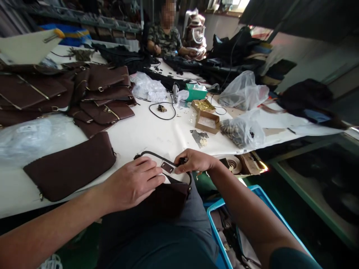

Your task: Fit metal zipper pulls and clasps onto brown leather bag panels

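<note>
A dark brown bag rests at the table's near edge, over my lap, with its dark-edged mouth open and a pale lining showing. Inside that mouth lies a small framed rectangular plate with a dark middle. My left hand is closed over the left side of the bag, fingertips beside the plate; its thumb is hidden. At the plate's right side, my right hand has thumb and forefinger pinched on something dark, too small to name. Left of the bag, a flat brown pouch lies on the table.
Brown bags are piled at the left beside plastic wrap. Small cardboard boxes, metal pieces and clear bags lie ahead. A blue crate stands low right. Another person sits across the table.
</note>
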Demonstrator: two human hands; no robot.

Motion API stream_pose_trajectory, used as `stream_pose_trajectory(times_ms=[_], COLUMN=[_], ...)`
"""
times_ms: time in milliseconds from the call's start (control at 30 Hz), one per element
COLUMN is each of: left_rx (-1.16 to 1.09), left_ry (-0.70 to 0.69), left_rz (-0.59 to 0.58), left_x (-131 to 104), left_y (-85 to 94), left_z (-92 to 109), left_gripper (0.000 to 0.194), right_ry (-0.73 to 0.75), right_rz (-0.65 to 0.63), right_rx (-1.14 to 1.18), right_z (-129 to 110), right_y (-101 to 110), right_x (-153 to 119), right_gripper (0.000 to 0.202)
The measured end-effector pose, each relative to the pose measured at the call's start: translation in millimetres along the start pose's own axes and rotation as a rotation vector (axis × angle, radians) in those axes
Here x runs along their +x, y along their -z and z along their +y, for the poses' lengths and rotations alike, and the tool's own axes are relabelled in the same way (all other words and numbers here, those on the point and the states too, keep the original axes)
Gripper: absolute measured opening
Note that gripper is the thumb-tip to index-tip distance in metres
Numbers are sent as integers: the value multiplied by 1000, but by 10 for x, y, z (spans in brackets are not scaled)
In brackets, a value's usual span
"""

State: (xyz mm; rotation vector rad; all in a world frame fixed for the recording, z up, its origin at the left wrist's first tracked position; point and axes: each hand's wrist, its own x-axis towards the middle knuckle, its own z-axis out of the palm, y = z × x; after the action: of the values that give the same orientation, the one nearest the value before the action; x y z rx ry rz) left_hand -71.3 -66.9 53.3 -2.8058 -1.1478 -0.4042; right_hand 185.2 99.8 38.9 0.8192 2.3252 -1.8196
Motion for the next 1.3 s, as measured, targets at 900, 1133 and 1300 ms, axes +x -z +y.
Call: stream_pose_trajectory(times_ms=[900,1133,1300], left_rx=[-1156,-1411,-1609], left_ry=[1508,1618,1660], left_rz=[618,792,983], left_x=[-153,-90,-66], left_y=[-1159,-1158,-1174], left_z=[651,663,685], left_gripper=[33,43,46], right_ry=[414,567,476], right_rz=[513,889,898], right_rx=[426,347,448], right_z=[-525,-240,-248], right_y=[-1086,-1202,-1179], right_x=[823,869,906], right_gripper=[32,26,27])
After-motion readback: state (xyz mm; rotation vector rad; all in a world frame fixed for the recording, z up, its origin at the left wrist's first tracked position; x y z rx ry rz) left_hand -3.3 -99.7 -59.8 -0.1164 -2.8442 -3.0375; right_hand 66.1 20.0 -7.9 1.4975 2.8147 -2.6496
